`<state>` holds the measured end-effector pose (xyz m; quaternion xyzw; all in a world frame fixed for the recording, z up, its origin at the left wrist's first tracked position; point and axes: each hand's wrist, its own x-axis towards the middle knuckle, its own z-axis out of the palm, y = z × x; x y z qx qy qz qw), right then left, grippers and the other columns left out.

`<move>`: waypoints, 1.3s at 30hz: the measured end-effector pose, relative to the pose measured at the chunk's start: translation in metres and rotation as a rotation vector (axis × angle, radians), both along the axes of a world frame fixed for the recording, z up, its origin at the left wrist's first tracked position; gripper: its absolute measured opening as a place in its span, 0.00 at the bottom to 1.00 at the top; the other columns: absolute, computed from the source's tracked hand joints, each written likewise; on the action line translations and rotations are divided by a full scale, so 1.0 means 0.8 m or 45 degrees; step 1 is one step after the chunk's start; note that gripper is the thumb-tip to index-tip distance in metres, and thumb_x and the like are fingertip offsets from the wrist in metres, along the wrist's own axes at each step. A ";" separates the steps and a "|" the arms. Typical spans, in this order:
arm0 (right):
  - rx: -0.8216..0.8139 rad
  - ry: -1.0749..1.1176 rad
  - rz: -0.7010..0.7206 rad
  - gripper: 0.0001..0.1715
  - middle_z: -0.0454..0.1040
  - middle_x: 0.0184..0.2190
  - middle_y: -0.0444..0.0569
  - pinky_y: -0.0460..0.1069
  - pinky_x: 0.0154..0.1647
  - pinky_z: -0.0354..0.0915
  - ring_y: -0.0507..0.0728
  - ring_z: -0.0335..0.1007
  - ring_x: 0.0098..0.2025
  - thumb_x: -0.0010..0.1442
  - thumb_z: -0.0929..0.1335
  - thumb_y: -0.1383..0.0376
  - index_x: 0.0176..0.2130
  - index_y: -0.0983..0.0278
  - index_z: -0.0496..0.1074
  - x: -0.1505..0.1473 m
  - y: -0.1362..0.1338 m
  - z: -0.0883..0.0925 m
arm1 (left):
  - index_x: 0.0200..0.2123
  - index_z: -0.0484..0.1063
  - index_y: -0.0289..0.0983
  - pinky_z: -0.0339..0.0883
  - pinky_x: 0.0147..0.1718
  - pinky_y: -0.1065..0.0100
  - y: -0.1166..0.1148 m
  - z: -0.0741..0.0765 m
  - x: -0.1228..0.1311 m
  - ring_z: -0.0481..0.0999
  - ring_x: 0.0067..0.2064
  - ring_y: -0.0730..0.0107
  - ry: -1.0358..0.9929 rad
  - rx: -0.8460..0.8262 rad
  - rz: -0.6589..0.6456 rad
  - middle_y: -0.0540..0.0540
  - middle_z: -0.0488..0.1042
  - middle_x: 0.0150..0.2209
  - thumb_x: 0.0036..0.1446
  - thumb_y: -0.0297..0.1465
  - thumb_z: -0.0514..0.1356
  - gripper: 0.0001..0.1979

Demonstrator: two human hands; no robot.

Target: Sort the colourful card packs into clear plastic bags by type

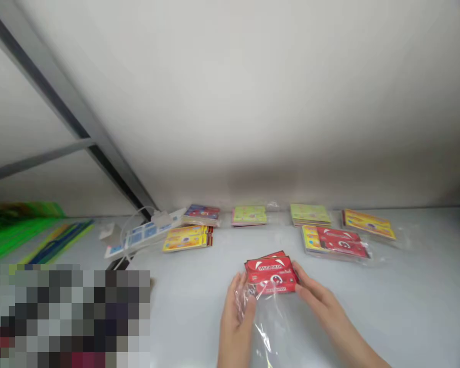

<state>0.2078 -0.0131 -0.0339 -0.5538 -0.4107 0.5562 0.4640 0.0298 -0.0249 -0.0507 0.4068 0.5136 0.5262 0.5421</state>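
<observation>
A small stack of red printed packets [273, 270] lies in front of me between my two hands. A clear plastic bag [266, 335] hangs over its near edge and stretches toward me. My left hand [236, 314] pinches the bag's open end by the stack's left side, its thumb on the film and its other fingers partly hidden. My right hand [322, 299] grips the stack's right edge between thumb and fingers. The packets' near left corner shows through the film.
Along the back wall lie bagged packets: blue-red [201, 213], green [249, 214], more green [310, 213], yellow [369, 223] and red-yellow [339, 242]. Loose yellow packets [186, 238] sit at left, beside a power strip [147, 234] with a white cable. Blurred green packaging [15, 230] is far left.
</observation>
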 end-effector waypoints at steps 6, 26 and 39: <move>0.316 -0.327 0.023 0.35 0.52 0.61 0.50 0.56 0.63 0.44 0.59 0.45 0.63 0.54 0.63 0.51 0.58 0.64 0.60 0.009 0.064 -0.006 | 0.53 0.60 0.42 0.54 0.56 0.58 0.002 -0.015 -0.005 0.57 0.59 0.55 -0.045 0.041 0.053 0.41 0.62 0.57 0.52 0.41 0.61 0.27; 0.411 -0.971 0.540 0.31 0.55 0.60 0.56 0.57 0.63 0.40 0.60 0.44 0.63 0.61 0.57 0.55 0.57 0.69 0.61 0.002 0.120 -0.018 | 0.40 0.69 0.36 0.57 0.52 0.57 0.087 0.030 -0.057 0.68 0.51 0.54 0.215 0.001 -0.005 0.43 0.73 0.44 0.51 0.37 0.61 0.14; 0.360 -0.856 0.470 0.31 0.57 0.60 0.50 0.56 0.63 0.40 0.58 0.45 0.63 0.60 0.56 0.50 0.56 0.62 0.62 0.000 0.087 -0.014 | 0.48 0.65 0.35 0.67 0.42 0.56 0.133 0.047 -0.054 0.72 0.43 0.62 0.087 0.036 -0.204 0.43 0.69 0.47 0.61 0.34 0.55 0.13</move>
